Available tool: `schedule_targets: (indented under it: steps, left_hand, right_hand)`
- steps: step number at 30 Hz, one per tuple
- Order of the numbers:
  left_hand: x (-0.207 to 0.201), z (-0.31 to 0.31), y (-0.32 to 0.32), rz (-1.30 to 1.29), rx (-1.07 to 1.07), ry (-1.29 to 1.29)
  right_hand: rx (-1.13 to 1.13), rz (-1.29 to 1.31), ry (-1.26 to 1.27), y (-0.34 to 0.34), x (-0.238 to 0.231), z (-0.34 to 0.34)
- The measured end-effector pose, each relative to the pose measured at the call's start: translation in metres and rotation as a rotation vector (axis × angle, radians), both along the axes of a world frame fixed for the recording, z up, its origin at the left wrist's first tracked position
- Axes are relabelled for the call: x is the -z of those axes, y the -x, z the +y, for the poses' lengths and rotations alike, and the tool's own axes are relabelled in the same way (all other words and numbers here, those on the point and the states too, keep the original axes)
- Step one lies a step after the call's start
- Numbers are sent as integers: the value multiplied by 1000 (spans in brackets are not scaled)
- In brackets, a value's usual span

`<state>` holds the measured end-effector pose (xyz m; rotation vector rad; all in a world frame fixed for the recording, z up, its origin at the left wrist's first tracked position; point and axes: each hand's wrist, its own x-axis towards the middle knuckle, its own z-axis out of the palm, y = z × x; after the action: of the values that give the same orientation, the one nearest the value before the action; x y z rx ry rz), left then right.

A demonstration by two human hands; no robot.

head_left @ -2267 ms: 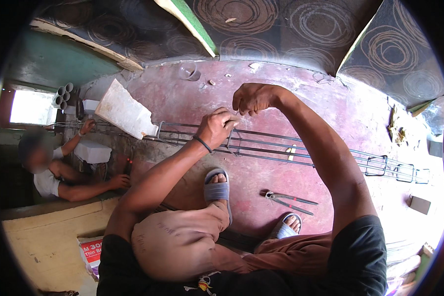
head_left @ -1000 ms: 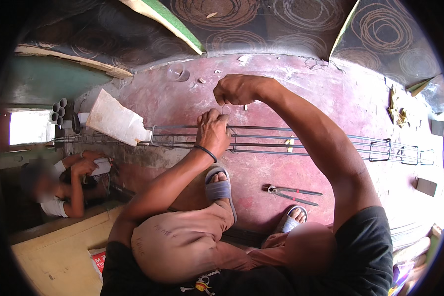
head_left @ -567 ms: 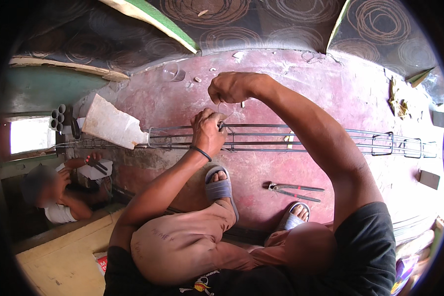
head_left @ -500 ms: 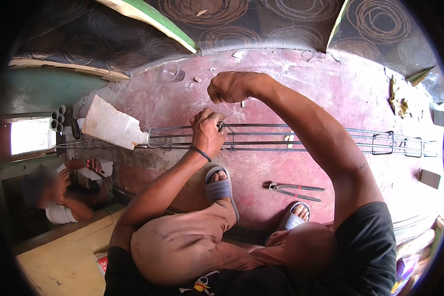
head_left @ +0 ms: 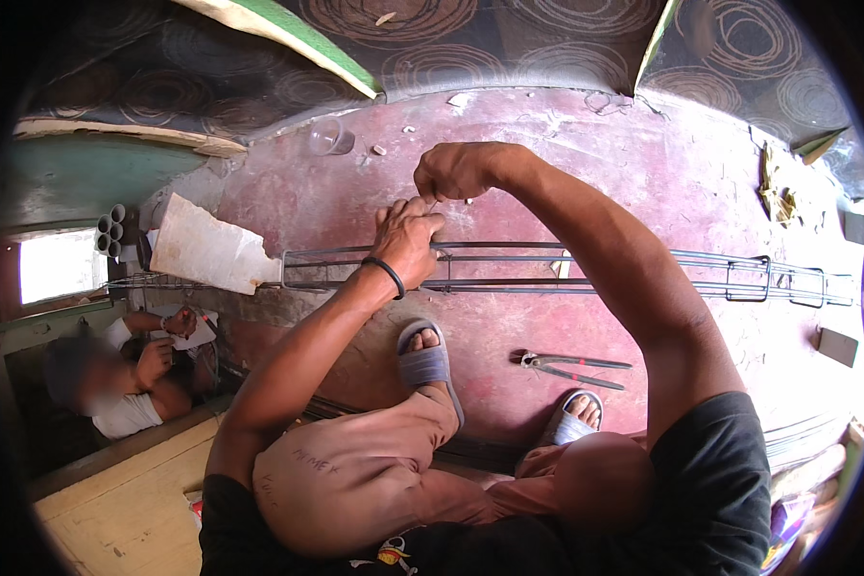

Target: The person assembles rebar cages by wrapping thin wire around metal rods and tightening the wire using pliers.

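Head view: across pink floor (head_left: pixel 490 355), a long steel-bar cage (head_left: pixel 499 257), partly hidden behind left hand (head_left: pixel 406 243) and right forearm (head_left: pixel 590 226). Just beyond the cage, right hand (head_left: pixel 453 171), fingers pinched on barely visible thin wire (head_left: pixel 433 205); left fingers curled, grip impossible to tell. Farther beyond, clear cup (head_left: pixel 332 137), contents unclear. Nearer than the cage, red box (head_left: pixel 194 505), mostly hidden.

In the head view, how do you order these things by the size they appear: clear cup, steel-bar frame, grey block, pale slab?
1. Steel-bar frame, by far the longest
2. Pale slab
3. Clear cup and grey block: too alike to rank
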<state>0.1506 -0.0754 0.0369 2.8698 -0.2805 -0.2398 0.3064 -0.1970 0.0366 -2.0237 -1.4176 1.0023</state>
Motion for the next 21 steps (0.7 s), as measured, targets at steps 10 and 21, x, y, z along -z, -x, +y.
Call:
schedule_targets:
  steps: [10,21]
  left_hand:
    - [-5,-4,3,-24,72,-80]
    - [0,-7,1,-101,255,9]
  right_hand:
    - [-9,-60,-191,-3,12,0]
    - [-28,-64,-134,-4,16,-1]
